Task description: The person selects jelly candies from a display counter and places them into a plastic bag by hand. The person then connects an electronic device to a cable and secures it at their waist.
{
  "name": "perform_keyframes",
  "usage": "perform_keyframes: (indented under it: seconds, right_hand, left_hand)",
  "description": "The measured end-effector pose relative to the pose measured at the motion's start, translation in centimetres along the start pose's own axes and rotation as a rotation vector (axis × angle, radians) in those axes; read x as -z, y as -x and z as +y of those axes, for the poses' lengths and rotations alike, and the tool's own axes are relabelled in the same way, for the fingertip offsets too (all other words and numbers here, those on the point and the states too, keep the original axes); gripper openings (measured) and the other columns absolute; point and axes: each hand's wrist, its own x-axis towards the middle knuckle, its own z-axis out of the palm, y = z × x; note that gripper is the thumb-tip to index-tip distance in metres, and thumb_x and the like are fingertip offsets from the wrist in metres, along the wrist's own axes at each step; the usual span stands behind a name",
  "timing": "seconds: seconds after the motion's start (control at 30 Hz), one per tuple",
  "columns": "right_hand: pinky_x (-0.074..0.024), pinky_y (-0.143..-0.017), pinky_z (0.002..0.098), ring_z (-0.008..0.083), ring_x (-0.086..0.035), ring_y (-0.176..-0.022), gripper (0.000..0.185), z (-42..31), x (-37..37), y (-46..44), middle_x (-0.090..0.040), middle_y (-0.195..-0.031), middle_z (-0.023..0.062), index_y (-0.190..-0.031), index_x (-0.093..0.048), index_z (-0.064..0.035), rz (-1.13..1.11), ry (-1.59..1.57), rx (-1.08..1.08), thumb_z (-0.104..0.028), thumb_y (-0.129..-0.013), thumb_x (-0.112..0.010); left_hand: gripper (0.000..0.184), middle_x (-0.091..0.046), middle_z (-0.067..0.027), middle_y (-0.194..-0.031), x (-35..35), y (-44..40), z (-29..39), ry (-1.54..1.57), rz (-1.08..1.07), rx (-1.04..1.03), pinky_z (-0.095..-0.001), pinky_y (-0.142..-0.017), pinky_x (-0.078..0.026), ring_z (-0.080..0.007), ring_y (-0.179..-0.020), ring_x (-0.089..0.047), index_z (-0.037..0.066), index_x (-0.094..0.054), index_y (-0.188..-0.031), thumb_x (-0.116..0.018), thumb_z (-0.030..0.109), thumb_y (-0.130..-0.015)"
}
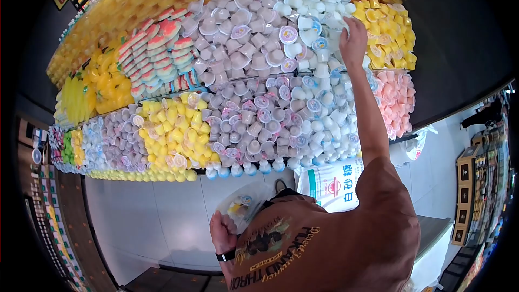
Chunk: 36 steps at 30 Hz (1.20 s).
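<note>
My right hand (354,40) is stretched out over the upper right of the display, its fingers curled at a white jelly cup (338,21) among many others like it. Part of that cup is hidden by the fingers. Down at the lower left, my left hand (220,231) is closed on a clear plastic bag (243,197). Several jelly cups, one with a yellow filling and one with a blue lid, show through the bag. A dark band sits on the left wrist.
Pale purple jelly cups (238,38) fill the middle of the display. Yellow cups (390,35) and pink cups (393,100) lie at the right. Red-and-white packs (157,51) stand left. A white printed sack (330,186) is on the floor below the display. Shelves (465,200) stand far right.
</note>
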Motion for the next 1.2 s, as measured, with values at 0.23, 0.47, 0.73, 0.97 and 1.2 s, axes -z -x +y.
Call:
perform_keyframes:
  seconds: [0.23,0.47,0.73,0.97,1.2]
  right_hand:
    - [-0.0491,-0.078,0.0441,0.0339,-0.062,-0.090,0.022,-0.3,0.3,-0.9,-0.065,-0.101,0.0142,-0.100,-0.066,-0.0071,-0.119,0.002,0.074,-0.005,-0.078,-0.062]
    - [-0.0497,-0.082,0.0305,0.0211,-0.064,-0.089,0.024,-9.1,7.5,-5.0,-0.066,-0.103,0.0112,-0.109,-0.064,-0.0063,-0.303,-0.426,0.003,-0.017,-0.087,-0.068]
    - [-0.0536,-0.076,0.0373,0.0246,-0.067,-0.091,0.025,-27.0,16.7,10.3,-0.068,-0.101,0.0144,-0.107,-0.066,-0.0004,-1.441,-1.745,0.144,-0.018,-0.090,-0.063]
    - [-0.0496,-0.080,0.0350,0.0259,-0.065,-0.088,0.021,-34.1,11.5,34.5,-0.069,-0.096,0.0117,-0.109,-0.063,-0.0002,-1.785,-1.262,-0.044,-0.011,-0.093,-0.054]
    - [-0.0471,-0.086,0.0359,0.0259,-0.062,-0.096,0.031,-36.0,11.1,35.5,-0.065,-0.104,0.0138,-0.116,-0.060,-0.0033,-1.850,-0.983,-0.152,-0.017,-0.088,-0.061]
  left_hand:
    - [0.030,-0.031,0.0065,-0.056,-0.4,0.5,0.4,-0.039,-0.019,-0.006,-0.0223,-0.037,-0.023,-0.0056,-0.043,-0.028,0.014,-0.037,-0.076,-0.045,0.027,-0.101]
    - [0.022,-0.036,0.0079,-0.059,-0.2,1.5,0.5,-0.007,0.025,-0.014,-0.0212,-0.038,-0.025,-0.0035,-0.046,-0.032,0.014,-0.045,-0.082,-0.047,0.026,-0.101]
    - [0.016,-0.036,0.0062,-0.064,-1.5,3.6,2.0,-0.032,0.048,-0.046,-0.0206,-0.043,-0.026,-0.0045,-0.051,-0.031,0.013,-0.048,-0.090,-0.050,0.025,-0.100]
    - [0.017,-0.040,0.0059,-0.066,-2.5,4.8,3.3,-0.011,-0.005,-0.048,-0.0202,-0.045,-0.029,-0.0044,-0.053,-0.035,0.008,-0.054,-0.100,-0.049,0.025,-0.100]
    - [0.018,-0.041,0.0060,-0.066,-3.1,4.9,3.3,-0.054,-0.045,-0.016,-0.0195,-0.046,-0.031,-0.0042,-0.054,-0.037,0.005,-0.055,-0.102,-0.051,0.023,-0.098]
